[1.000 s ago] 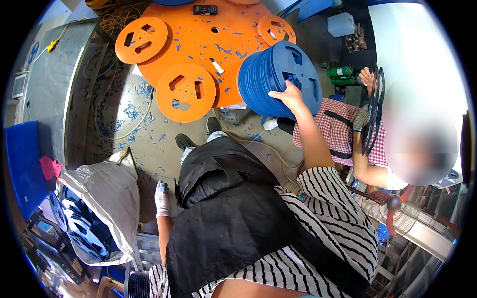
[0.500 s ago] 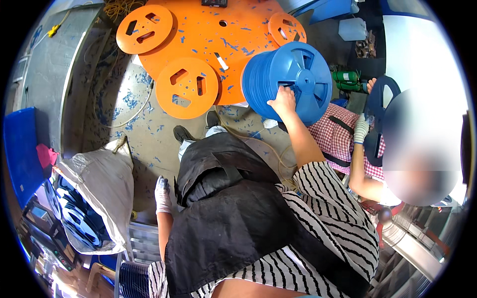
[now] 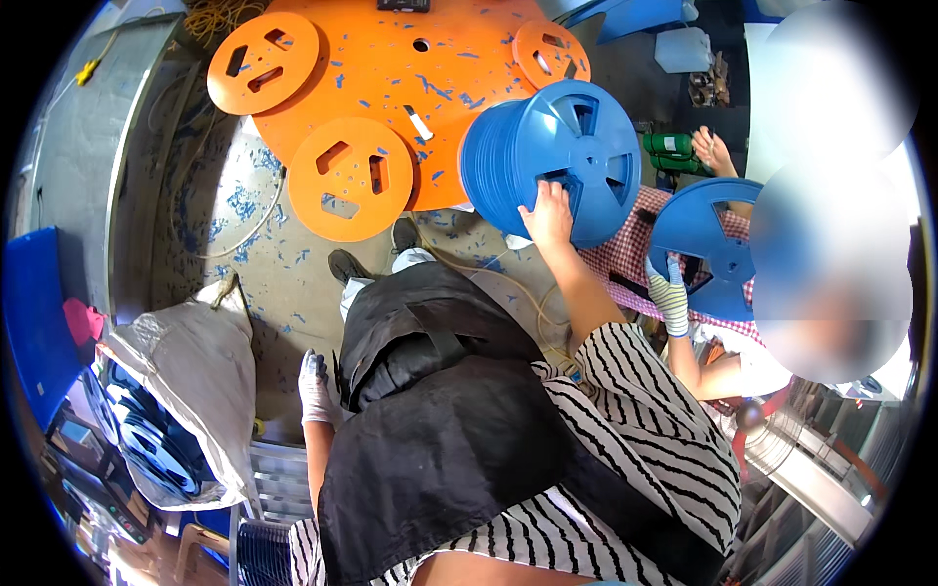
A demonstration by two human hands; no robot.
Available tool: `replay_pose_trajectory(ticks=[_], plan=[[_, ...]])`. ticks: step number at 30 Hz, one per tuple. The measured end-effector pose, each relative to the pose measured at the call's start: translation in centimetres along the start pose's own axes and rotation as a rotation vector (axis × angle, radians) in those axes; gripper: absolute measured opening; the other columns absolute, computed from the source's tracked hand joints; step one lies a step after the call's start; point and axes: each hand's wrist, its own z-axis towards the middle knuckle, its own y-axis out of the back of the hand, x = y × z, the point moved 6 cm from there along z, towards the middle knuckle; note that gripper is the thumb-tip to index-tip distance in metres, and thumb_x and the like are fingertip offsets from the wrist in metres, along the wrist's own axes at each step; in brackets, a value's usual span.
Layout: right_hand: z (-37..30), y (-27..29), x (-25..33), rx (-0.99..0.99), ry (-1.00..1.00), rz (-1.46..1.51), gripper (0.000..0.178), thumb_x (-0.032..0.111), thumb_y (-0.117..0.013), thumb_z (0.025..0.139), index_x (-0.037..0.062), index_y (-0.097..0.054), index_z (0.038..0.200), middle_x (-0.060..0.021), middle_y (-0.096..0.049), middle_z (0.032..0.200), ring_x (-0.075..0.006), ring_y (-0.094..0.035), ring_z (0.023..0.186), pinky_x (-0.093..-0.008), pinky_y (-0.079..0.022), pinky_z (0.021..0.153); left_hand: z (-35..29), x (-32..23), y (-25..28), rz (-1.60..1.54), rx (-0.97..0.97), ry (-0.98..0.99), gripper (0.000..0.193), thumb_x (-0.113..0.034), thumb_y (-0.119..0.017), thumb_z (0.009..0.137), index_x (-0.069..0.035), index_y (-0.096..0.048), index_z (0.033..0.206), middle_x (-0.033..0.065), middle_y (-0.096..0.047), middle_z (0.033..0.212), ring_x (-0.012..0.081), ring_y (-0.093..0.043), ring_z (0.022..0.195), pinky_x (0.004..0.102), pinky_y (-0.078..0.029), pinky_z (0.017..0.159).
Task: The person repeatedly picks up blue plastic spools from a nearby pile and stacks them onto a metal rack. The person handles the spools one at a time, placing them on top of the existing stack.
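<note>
A stack of blue plastic reel discs (image 3: 596, 127) lies on its side at the right of the orange table (image 3: 376, 63), its round faces with cutouts turned to the right. My bare right hand (image 3: 550, 213) reaches to it, the fingers hooked into a cutout of the outermost disc and the thumb lying along the stack's near side. At my left side hangs my left hand (image 3: 314, 389) in a pale glove with grey fingertips. Its fingers are stretched out and hold nothing. Orange discs with cutouts (image 3: 327, 210) sit at the table's rim.
At my right, a co-worker's gloved hand (image 3: 668, 298) grips another blue disc (image 3: 684, 215). A white sack (image 3: 210, 361) with blue discs inside stands at the left. Blue scraps litter the table and floor, where a pale hose (image 3: 239, 244) lies. A white marker-like object (image 3: 420, 125) rests on the table.
The co-worker's blue disc has swung from nearly edge-on to showing its face, and the co-worker's bare hand is raised off it. My right hand stays on the stack; the view has shifted slightly.
</note>
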Motion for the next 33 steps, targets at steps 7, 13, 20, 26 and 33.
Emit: replay_pose_trajectory(ticks=[7, 13, 20, 26, 33], plan=[[-1.1, -1.8, -2.4, 0.345, -0.165, -0.034, 0.058, 0.027, -0.077, 0.071, -0.0009, -0.048, 0.113, -0.0175, -0.062, 0.1, -0.034, -0.06, 0.098, -0.04, -0.05, 0.085, 1.6, -1.3, 0.2, 0.056, 0.043, -0.046, 0.059, -0.041, -0.054, 0.092, -0.011, -0.04, 0.14, 0.0146, -0.049, 0.134, 0.0258, -0.047, 0.122, 0.0403, -0.032, 0.104], [0.5, -3.8, -5.0, 0.784, 0.043, 0.163, 0.088, 0.041, -0.079, 0.06, -0.0084, -0.047, 0.126, -0.0253, -0.055, 0.123, -0.0363, -0.052, 0.116, -0.0386, -0.043, 0.097, 2.4, -1.6, -0.3, 0.059, 0.072, -0.075, 0.056, -0.039, -0.053, 0.093, -0.009, -0.042, 0.138, 0.0142, -0.051, 0.132, 0.0251, -0.048, 0.119, 0.0382, -0.033, 0.103], [1.8, -6.2, -4.9, 1.077, 0.02, 0.27, 0.093, 0.04, -0.08, 0.06, -0.0102, -0.044, 0.129, -0.0268, -0.05, 0.129, -0.0327, -0.051, 0.119, -0.0373, -0.04, 0.1, 1.6, -0.9, 0.2, 0.08, 0.077, -0.08, 0.061, -0.041, -0.052, 0.092, -0.007, -0.038, 0.14, 0.0187, -0.043, 0.139, 0.03, -0.041, 0.128, 0.0402, -0.031, 0.107], [2.0, -9.9, -6.4, 1.138, -0.019, 0.279, 0.101, 0.042, -0.081, 0.057, -0.0063, -0.039, 0.135, -0.0234, -0.044, 0.136, -0.0337, -0.043, 0.126, -0.0373, -0.035, 0.104, 0.2, 0.9, 1.6, -0.001, -0.018, -0.063, 0.05, -0.033, -0.054, 0.093, -0.005, -0.047, 0.134, 0.0107, -0.053, 0.127, 0.0217, -0.05, 0.116, 0.035, -0.038, 0.1], [1.6, -8.8, -5.8, 1.322, -0.157, 0.222, 0.102, 0.044, -0.081, 0.057, -0.0015, -0.039, 0.138, -0.0192, -0.032, 0.147, -0.0327, -0.033, 0.134, -0.0409, -0.028, 0.108, -0.5, 1.5, 0.7, -0.011, -0.04, -0.099, 0.051, -0.034, -0.058, 0.092, -0.008, -0.048, 0.134, 0.003, -0.059, 0.115, 0.0111, -0.053, 0.097, 0.0259, -0.042, 0.085]])
